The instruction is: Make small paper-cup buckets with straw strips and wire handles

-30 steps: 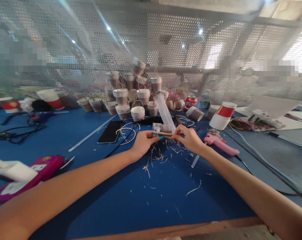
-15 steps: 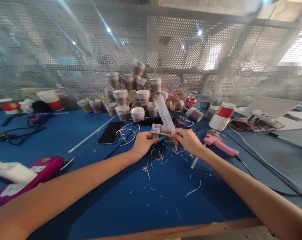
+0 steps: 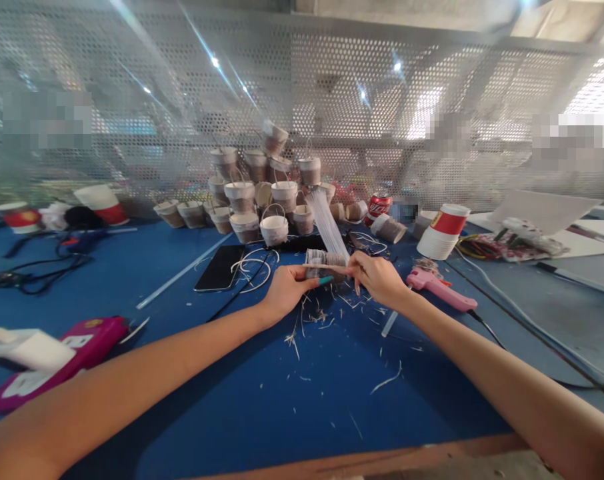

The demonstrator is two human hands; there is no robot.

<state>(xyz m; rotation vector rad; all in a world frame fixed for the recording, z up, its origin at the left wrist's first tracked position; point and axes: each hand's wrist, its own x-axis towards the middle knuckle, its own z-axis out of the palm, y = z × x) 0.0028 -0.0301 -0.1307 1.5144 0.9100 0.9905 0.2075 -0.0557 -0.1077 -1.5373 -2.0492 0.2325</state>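
A thin strip (image 3: 327, 267) is stretching straight between the left hand (image 3: 288, 290) and right hand (image 3: 377, 277), both pinching it, with a ribbed cylinder (image 3: 316, 255) lying just behind. Hardly anything is changing from a second ago, so the same step is seemingly continuing. Scraps (image 3: 322, 317) are littering the blue table (image 3: 302, 413); small buckets (image 3: 275, 229) are standing before a perforated screen (image 3: 362, 60).

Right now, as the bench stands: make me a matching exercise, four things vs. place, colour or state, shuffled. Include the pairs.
Column one:
1. Thin strip
2. Glue gun
3. Phone
4. Drinks can

Column two:
A. Pink, to the right of the right hand
B. Red, near a tipped-over cup
C. Held between the right hand and the left hand
D. Black, lying flat on the blue table

Pairs: 1-C, 2-A, 3-D, 4-B
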